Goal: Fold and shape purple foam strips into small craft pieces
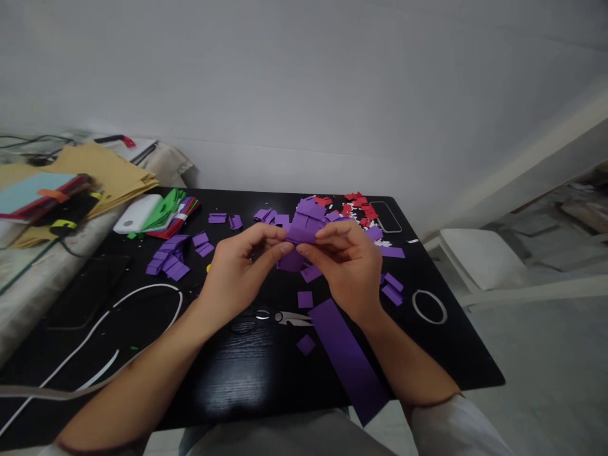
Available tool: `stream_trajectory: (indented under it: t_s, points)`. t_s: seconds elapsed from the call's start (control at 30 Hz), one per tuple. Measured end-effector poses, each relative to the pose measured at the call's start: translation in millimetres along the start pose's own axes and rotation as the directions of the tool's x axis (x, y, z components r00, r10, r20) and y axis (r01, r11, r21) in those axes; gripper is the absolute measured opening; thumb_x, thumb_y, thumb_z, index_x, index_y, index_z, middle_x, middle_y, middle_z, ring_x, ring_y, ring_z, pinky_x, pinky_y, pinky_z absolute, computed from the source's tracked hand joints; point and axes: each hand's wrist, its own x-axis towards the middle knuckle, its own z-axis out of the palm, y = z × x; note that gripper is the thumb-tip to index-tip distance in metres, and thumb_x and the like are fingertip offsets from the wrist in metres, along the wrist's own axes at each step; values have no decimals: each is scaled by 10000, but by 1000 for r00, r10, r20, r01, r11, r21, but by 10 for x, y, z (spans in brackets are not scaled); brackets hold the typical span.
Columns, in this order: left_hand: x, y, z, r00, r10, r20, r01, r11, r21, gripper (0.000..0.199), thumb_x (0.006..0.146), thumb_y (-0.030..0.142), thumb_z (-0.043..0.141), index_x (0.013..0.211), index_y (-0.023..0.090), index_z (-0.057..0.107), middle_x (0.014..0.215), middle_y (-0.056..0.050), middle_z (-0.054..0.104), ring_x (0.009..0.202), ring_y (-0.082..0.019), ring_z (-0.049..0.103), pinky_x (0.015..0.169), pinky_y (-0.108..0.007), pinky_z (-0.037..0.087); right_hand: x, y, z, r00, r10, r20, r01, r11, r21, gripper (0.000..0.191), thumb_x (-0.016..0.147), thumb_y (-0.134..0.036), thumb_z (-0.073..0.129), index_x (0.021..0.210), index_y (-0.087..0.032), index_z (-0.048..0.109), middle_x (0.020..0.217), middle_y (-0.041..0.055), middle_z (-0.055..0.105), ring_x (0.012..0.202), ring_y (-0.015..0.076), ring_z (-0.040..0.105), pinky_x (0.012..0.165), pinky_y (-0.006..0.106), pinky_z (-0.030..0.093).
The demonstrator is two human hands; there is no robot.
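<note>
Both hands pinch one purple paper piece [302,235] above the middle of the table. My left hand [240,269] grips its left side between thumb and fingers, and my right hand [349,263] has its right side. More purple paper lies just behind it, partly hidden by the hands. Below the hands rest scissors [292,318] with dark handles, a small purple square [305,299] and another purple square [306,344]. A long purple strip [349,361] slants under my right wrist, reaching past the table's front edge.
Folded purple pieces [168,258] lie at the left. Red scraps [363,209] and white bits are at the back right. A white ring [429,307] lies near the right edge. A white cable [90,342] loops at the left, near green sheets [164,210]. A white stool [482,256] stands beyond.
</note>
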Motion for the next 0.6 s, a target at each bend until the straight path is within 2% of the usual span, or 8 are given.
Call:
stream_trajectory:
  t_s: [0.13,0.37,0.5,0.6]
  points:
    - [-4,-17,-4,998,58,-27,-55,995,86,62,923,263,773,940,204,769,799,18,747,717,-125,676,687,-236,536,-5,0,3,1000,-18,11,18,1000,4,349,759,-347,952,906,-247,651,765,-48,749,711,145,765,662,262,649]
    - [-13,-8,-5,998,60,-22,-57,991,118,46,941,247,756,959,211,777,814,22,750,734,-121,668,699,-238,518,-37,4,14,999,-37,26,37,999,0,342,806,-309,922,952,-261,617,819,-42,774,771,165,801,719,289,686]
    - [-28,-5,-16,998,52,-48,-46,992,119,49,952,248,741,952,218,779,824,24,753,718,-117,651,685,-242,505,-5,0,0,994,53,99,-64,992,107,463,769,-339,948,1063,-280,595,975,-9,817,910,194,822,833,331,701]
    - [-30,-2,-15,996,30,-84,-21,995,102,65,945,280,755,961,221,778,832,22,754,707,-119,644,661,-242,497,34,-5,-18,975,128,180,-149,983,111,476,767,-404,941,1125,-265,661,1003,17,824,943,204,814,853,343,694]
